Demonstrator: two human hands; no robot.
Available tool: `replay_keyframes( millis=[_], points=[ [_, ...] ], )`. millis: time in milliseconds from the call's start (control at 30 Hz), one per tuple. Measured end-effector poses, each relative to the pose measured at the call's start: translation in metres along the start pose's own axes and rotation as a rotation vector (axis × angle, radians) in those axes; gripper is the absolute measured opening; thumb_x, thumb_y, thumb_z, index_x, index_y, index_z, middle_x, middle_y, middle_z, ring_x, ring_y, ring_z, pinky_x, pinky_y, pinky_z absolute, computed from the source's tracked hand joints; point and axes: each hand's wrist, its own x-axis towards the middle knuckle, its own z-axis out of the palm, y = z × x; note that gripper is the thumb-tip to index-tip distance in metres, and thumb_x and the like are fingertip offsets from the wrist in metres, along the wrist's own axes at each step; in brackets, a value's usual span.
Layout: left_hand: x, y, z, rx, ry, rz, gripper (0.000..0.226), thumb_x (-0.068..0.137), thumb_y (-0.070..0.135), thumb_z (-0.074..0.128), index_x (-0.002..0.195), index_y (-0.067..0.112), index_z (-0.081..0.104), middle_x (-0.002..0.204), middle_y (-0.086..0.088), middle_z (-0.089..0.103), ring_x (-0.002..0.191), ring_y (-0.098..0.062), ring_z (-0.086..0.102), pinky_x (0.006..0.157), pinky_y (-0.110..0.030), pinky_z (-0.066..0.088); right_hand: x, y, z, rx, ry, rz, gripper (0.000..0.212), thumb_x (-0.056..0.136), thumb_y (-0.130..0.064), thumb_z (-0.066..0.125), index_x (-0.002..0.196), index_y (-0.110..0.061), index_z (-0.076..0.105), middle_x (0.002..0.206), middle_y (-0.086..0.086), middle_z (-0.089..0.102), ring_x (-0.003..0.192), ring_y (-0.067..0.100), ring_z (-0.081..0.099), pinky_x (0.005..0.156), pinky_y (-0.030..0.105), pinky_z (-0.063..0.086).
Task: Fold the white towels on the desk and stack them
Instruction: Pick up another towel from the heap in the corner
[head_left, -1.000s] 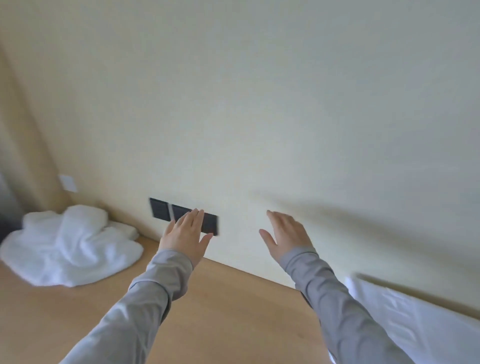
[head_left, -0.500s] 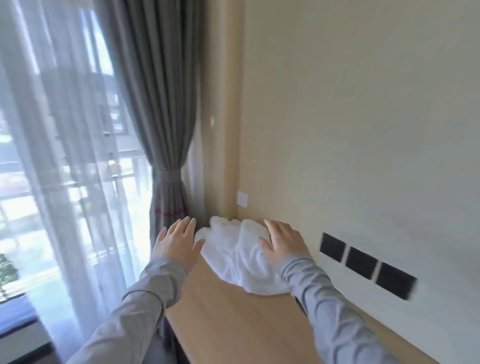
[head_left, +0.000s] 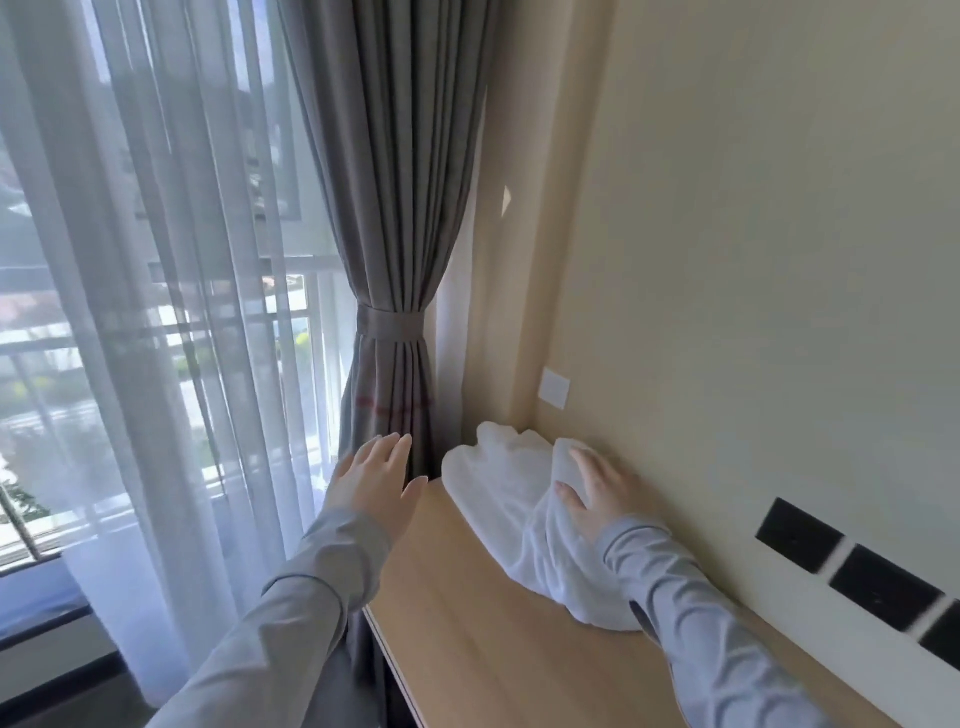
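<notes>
A crumpled pile of white towels (head_left: 498, 483) lies at the far left end of the wooden desk (head_left: 467, 623), in the corner by the wall. My right hand (head_left: 597, 488) lies flat on the pile's right side, fingers spread, with cloth bunched around the thumb; no closed grip shows. My left hand (head_left: 374, 483) hovers open just off the desk's left end, in front of the curtain and apart from the towels. Both arms wear grey sleeves.
A grey curtain (head_left: 389, 260) tied at its middle hangs just left of the desk, with sheer drapes (head_left: 156, 312) over the window beyond. The beige wall (head_left: 753, 260) runs along the desk's back, carrying a white switch (head_left: 555, 387) and black sockets (head_left: 841, 566).
The view has swung left from the bare wall to the desk's window end. Both hands have reached forward to the towel pile, and my right hand now rests on it.
</notes>
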Motion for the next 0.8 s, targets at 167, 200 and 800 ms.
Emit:
replay_keyframes(
  millis=[167,200,800],
  points=[
    [0.087,-0.011,0.021,0.066,-0.022,0.08,0.059,0.098,0.046,0.032,0.149,0.02,0.017,0.154,0.004,0.023,0.142,-0.014,0.018,0.116,-0.032,0.016,0.082,0.003,0.02,0.056,0.051,0.037,0.053,0.095,-0.038,0.04,0.143,-0.018,0.029,0.145,0.002,0.04,0.132,0.02,0.036,0.105,0.031,0.029],
    [0.103,-0.012,0.023,0.069,-0.028,0.098,0.059,0.098,0.046,0.033,0.149,0.02,0.018,0.154,0.004,0.024,0.142,-0.014,0.019,0.117,-0.032,0.016,0.095,0.003,0.021,0.06,0.065,0.038,0.052,0.095,-0.038,0.041,0.142,-0.017,0.031,0.144,0.002,0.041,0.131,0.02,0.036,0.104,0.03,0.029],
    [0.278,0.05,0.205,-0.363,-0.541,0.339,0.057,0.096,0.037,0.045,0.147,0.019,0.026,0.151,-0.003,0.033,0.134,-0.023,0.036,0.108,-0.036,0.032,0.089,0.073,0.154,0.301,-0.116,0.704,0.03,0.096,-0.036,0.039,0.116,-0.016,0.047,0.113,0.0,0.05,0.109,0.016,0.048,0.088,0.026,0.04]
  ],
)
